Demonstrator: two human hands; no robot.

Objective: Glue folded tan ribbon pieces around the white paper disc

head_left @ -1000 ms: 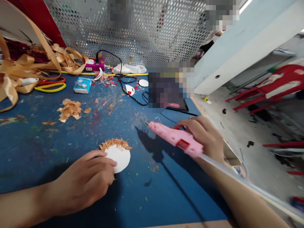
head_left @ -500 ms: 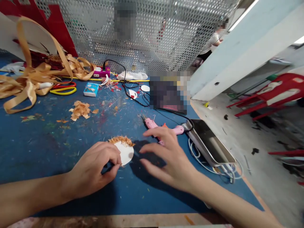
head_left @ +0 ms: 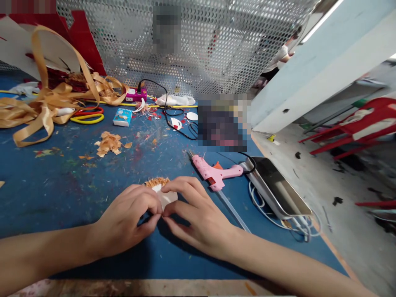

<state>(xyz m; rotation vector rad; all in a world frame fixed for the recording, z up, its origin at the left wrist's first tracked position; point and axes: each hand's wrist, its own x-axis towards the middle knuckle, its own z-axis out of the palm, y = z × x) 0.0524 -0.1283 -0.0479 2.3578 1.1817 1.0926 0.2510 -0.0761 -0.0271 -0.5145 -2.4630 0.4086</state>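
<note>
A round white disc (head_left: 169, 199) lies on the table between my hands, with a fringe of frayed tan ribbon (head_left: 156, 182) along its far edge. My left hand (head_left: 131, 216) pinches a tiny tan ribbon piece at the disc's near edge; its fingers hide most of it. From the other side my right hand (head_left: 198, 214) meets those fingertips, thumb and fingers drawn together and one finger over the disc. Whatever the right fingertips grip is hidden. Beyond it lies a pink glue gun (head_left: 213, 170) with a clear glue stick (head_left: 233, 210) in its back.
Cut ribbon pieces (head_left: 109, 144) lie in a small pile. Behind are a blue box (head_left: 122, 117), yellow-handled scissors (head_left: 88, 119), loose tan ribbon (head_left: 46, 105) and a purple power adapter (head_left: 136, 95). A metal tray (head_left: 278, 192) and white cable (head_left: 269, 222) sit at right.
My right hand has moved left from near the glue gun to the disc, its fingers closing beside my left fingertips. The glue gun is uncovered. My left hand keeps its pinch.
</note>
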